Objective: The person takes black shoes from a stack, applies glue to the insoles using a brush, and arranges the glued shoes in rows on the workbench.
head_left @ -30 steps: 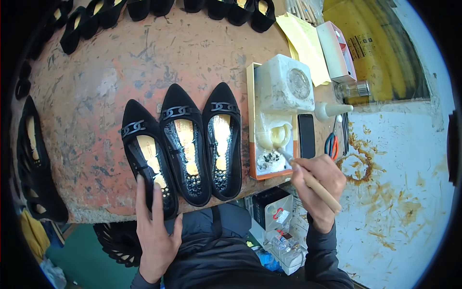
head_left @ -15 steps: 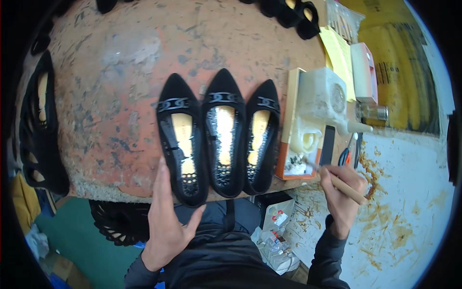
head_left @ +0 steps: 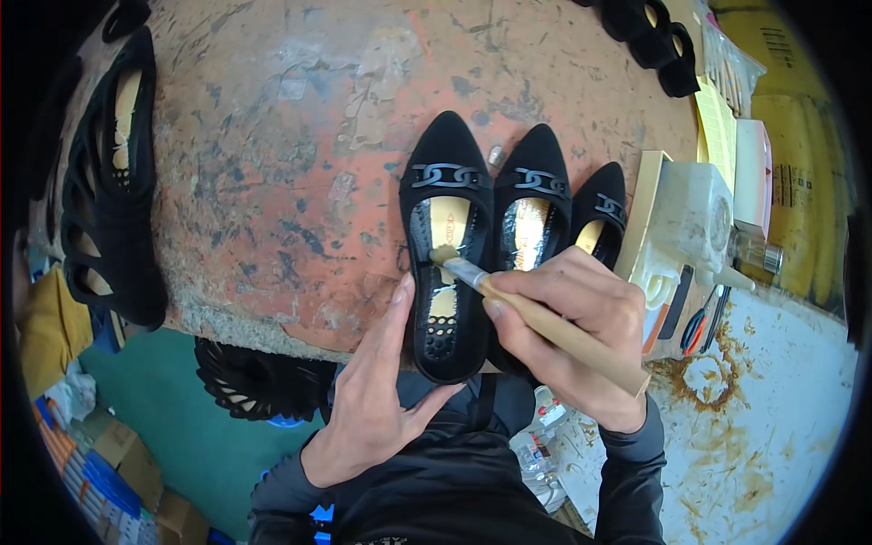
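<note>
Three black pointed flat shoes with chain ornaments stand side by side on the worn table. My left hand cups the heel of the leftmost flat shoe, fingers stretched along its left side and thumb behind the heel. Closed around a wooden-handled brush, my right hand holds its bristles down on that shoe's insole, around the middle. The insole is cream-coloured in patches with dark gaps. Beside it, the middle flat shoe is partly covered by my right hand. The rightmost flat shoe shows mainly its toe half.
At right, a shallow box holds a whitish plastic container. Scissors lie near the table edge. More black shoes stand at far left, others at the back right. A stained pale surface lies to the right.
My right hand has brought the brush from the box at the right over to the leftmost shoe's insole. My left hand stays at that shoe's heel. The whole view has shifted.
</note>
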`<state>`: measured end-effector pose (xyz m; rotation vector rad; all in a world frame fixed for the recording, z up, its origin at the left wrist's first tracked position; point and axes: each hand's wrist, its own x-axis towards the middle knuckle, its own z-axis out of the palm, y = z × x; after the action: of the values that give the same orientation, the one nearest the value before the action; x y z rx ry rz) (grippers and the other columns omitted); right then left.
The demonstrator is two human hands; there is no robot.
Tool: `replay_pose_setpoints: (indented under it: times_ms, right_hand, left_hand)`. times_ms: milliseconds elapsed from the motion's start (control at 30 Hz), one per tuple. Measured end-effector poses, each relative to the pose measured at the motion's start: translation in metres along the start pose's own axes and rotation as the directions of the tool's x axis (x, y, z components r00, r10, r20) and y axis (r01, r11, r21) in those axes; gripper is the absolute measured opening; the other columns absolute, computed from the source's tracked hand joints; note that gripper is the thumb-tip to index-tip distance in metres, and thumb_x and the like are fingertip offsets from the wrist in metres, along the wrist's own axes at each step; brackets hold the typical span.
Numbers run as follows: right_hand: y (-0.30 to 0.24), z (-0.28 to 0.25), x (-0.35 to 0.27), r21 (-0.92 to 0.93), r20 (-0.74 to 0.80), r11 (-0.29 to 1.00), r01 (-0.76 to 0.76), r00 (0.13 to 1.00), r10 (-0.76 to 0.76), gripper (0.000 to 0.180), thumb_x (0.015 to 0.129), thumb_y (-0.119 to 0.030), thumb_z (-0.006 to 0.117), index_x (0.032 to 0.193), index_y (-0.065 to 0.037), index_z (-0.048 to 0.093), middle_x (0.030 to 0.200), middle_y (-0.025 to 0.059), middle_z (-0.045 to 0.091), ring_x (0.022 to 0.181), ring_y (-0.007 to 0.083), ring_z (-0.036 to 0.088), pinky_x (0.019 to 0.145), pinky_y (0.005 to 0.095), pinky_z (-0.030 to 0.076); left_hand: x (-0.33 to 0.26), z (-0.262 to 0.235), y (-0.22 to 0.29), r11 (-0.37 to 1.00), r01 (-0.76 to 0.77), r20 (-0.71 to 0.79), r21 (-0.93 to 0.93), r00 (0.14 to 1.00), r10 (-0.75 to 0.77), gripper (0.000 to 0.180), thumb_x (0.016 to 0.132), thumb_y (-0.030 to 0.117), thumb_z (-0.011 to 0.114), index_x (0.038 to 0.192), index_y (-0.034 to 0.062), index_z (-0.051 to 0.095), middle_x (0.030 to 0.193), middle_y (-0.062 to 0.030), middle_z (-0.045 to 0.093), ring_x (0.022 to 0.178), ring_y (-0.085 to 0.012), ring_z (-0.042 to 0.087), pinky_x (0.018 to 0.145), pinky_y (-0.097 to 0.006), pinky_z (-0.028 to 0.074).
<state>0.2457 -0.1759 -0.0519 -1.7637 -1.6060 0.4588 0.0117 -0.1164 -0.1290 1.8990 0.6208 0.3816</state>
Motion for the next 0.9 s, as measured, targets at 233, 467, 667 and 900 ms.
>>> replay_pose_setpoints:
  times_ms: [233,467,667,900]
  right_hand:
    - [-0.007,-0.003,-0.012,0.089,0.385,0.990,-0.107,0.921,0.065,0.017,0.082,-0.006,0.087,0.095,0.000,0.078,0.083,0.0094,0.069,0.076,0.0280,0.066,0.069,0.0394,0.056]
    - [-0.002,-0.007,0.005,-0.080,0.307,0.997,0.009,0.952,0.016,0.022,0.079,-0.004,0.088,0.098,-0.002,0.078,0.091,0.0070,0.065,0.086,0.0261,0.064,0.065,0.0370,0.056]
    - [0.035,0.027,0.003,-0.137,0.029,0.981,0.135,0.991,-0.133,0.033,0.077,-0.003,0.092,0.107,0.003,0.078,0.094,0.0082,0.072,0.082,0.0243,0.068,0.062,0.0344,0.056]
    - [0.003,0.033,-0.028,-0.346,0.032,0.935,0.075,0.997,-0.069,0.034,0.082,-0.005,0.086,0.112,0.007,0.076,0.098,0.0106,0.067,0.085,0.0246,0.065,0.059,0.0327,0.055]
  left_hand:
    - [0.002,-0.003,-0.001,0.998,-0.023,-0.007,-0.050,1.000,0.022,0.120,0.080,0.011,0.099,0.170,-0.0126,0.023,0.167,-0.0390,0.044,0.152,-0.0520,0.052,0.122,-0.052,0.049]
    - [-0.002,-0.005,-0.003,0.999,-0.028,0.015,0.030,1.000,0.027,0.134,0.076,0.011,0.102,0.174,-0.0069,0.012,0.171,-0.0354,0.042,0.154,-0.0490,0.051,0.118,-0.051,0.053]
    - [0.001,0.001,0.002,0.997,-0.049,0.014,0.057,0.999,0.048,0.133,0.077,0.011,0.102,0.174,-0.0069,0.013,0.170,-0.0358,0.042,0.153,-0.0491,0.053,0.117,-0.051,0.054]
    - [-0.003,-0.006,0.003,0.999,0.002,0.009,0.047,1.000,-0.002,0.132,0.078,0.010,0.101,0.174,-0.0062,0.012,0.172,-0.0346,0.040,0.152,-0.0470,0.054,0.118,-0.050,0.054]
